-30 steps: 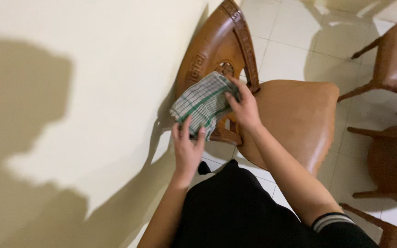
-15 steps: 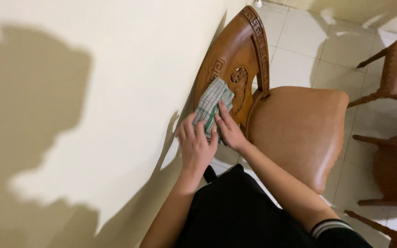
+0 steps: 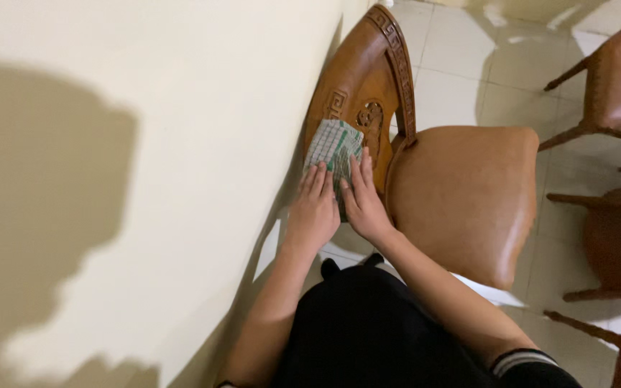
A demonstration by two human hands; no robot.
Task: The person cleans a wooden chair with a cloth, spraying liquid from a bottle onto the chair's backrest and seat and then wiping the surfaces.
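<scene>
We press a folded green-checked cloth (image 3: 333,147) flat against the carved back of a brown wooden chair (image 3: 461,201) with our left hand (image 3: 314,210) and right hand (image 3: 362,201) side by side, beside the cream wall (image 3: 145,144).

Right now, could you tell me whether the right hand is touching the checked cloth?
Touching: the head view shows the right hand with fingers lying flat on the checked cloth.
</scene>
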